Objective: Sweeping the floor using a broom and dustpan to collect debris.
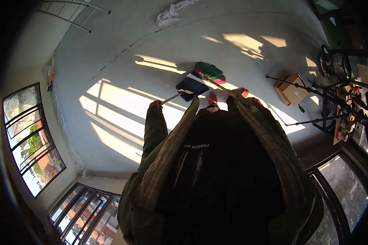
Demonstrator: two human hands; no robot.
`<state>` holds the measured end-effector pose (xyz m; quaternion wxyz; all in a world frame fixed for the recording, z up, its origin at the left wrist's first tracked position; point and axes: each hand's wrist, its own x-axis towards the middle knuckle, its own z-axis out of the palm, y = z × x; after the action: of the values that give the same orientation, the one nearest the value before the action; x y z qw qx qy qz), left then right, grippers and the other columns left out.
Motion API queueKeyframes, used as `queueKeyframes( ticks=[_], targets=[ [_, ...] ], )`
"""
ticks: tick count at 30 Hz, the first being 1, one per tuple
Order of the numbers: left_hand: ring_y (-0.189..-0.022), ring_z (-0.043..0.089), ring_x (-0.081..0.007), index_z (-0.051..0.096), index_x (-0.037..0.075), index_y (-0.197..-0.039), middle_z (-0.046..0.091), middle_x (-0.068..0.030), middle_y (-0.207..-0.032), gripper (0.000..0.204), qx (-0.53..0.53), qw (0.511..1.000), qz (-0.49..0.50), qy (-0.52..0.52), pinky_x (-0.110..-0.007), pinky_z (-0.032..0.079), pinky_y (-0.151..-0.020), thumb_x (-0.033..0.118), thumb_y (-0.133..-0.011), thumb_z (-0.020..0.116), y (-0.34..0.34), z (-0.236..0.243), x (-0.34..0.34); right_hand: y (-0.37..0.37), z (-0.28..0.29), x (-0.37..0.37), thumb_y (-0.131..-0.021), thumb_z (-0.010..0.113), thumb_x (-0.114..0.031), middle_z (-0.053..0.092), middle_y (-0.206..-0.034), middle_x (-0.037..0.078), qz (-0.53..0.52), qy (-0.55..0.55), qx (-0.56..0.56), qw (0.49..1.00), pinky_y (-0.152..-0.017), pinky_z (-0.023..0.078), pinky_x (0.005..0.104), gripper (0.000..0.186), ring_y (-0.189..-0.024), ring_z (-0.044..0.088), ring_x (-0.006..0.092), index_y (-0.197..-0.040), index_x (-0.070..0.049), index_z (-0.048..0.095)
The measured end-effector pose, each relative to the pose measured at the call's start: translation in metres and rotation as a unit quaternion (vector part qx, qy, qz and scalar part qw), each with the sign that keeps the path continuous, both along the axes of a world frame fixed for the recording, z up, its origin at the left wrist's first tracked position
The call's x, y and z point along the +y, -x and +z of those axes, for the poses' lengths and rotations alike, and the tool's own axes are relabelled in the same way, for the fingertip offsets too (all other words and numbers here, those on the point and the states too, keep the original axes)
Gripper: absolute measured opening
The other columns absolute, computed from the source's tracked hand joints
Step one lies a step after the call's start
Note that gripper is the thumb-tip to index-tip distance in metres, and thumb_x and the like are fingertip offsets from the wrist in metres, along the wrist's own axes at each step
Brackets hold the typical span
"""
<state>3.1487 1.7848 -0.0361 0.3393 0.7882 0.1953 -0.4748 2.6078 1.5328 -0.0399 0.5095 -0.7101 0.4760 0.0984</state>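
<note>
My left hand [154, 104] has its grip clamped on the dustpan [191, 87] handle; right hand [243, 93] is closed on the broom [210, 72] stick. Pan on the floor [122, 53] ahead, broom head just beyond its far edge, stick slanting back toward my right.

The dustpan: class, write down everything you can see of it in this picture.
The dustpan is dark blue, seemingly plastic, with a broad flat scoop and a long thin pale handle that looks like metal. The left hand grips the handle's end, so the handle slopes down to the scoop. The scoop is low at the pale floor in a sunlit patch; whether it touches the floor cannot be told. Its open side faces the broom, whose green and red bristles lie right beside it. A red shoe is close behind.
</note>
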Motion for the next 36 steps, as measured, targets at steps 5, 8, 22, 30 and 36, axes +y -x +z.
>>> queueKeyframes(
  ticks=[5, 8, 22, 30, 36],
  targets=[
    [-0.038, 0.032, -0.0148, 0.039, 0.015, -0.059, 0.034, -0.0004, -0.046, 0.032, 0.037, 0.999, 0.014, -0.022, -0.033, 0.026, -0.035, 0.021, -0.089, 0.051, -0.010, 0.011, -0.002, 0.007, 0.059, 0.000, -0.085, 0.059, -0.011, 0.068, -0.100, 0.019, -0.051, -0.114, -0.095, 0.988, -0.082, 0.052, 0.0401, 0.031, -0.091, 0.067, 0.0292, -0.115, -0.001, 0.064],
    [-0.038, 0.035, -0.0142, 0.042, 0.012, -0.067, 0.037, -0.0014, -0.049, 0.025, 0.063, 0.997, 0.037, -0.019, -0.031, 0.029, -0.035, 0.020, -0.089, 0.053, -0.013, 0.020, -0.011, 0.009, 0.102, -0.024, -0.085, 0.060, -0.012, 0.068, -0.099, 0.019, -0.056, -0.057, -0.117, 0.990, -0.081, 0.052, 0.0392, 0.032, -0.090, 0.067, 0.0288, -0.115, -0.001, 0.064],
    [-0.044, 0.048, -0.0166, 0.067, 0.002, -0.092, 0.051, -0.0070, -0.056, 0.020, -0.021, 0.997, 0.027, -0.070, -0.033, 0.039, -0.038, 0.019, -0.089, 0.056, 0.037, 0.033, -0.071, -0.119, 0.046, -0.239, -0.087, 0.058, -0.009, 0.064, -0.076, 0.007, -0.067, -0.166, -0.163, 0.970, -0.047, 0.045, 0.0277, 0.033, -0.052, 0.056, 0.0111, -0.119, 0.000, 0.061],
    [-0.039, 0.035, -0.0145, 0.050, 0.014, -0.068, 0.039, -0.0010, -0.049, 0.022, 0.026, 0.995, 0.089, -0.035, -0.031, 0.027, -0.035, 0.020, -0.088, 0.055, 0.078, 0.087, -0.172, -0.095, -0.011, -0.353, -0.081, 0.066, -0.013, 0.068, -0.106, 0.020, 0.041, 0.002, -0.074, 0.996, -0.093, 0.049, 0.0420, 0.033, -0.104, 0.063, 0.0355, -0.113, -0.008, 0.066],
    [-0.036, 0.024, -0.0121, 0.031, 0.018, -0.056, 0.029, 0.0010, -0.047, 0.039, 0.101, 0.992, 0.069, 0.021, -0.030, 0.017, -0.035, 0.024, -0.086, 0.054, 0.060, 0.103, -0.310, 0.076, 0.016, -0.512, -0.084, 0.060, -0.014, 0.066, -0.109, 0.021, -0.054, 0.120, 0.045, 0.990, -0.093, 0.050, 0.0431, 0.030, -0.104, 0.063, 0.0380, -0.112, -0.007, 0.067]
  ],
)
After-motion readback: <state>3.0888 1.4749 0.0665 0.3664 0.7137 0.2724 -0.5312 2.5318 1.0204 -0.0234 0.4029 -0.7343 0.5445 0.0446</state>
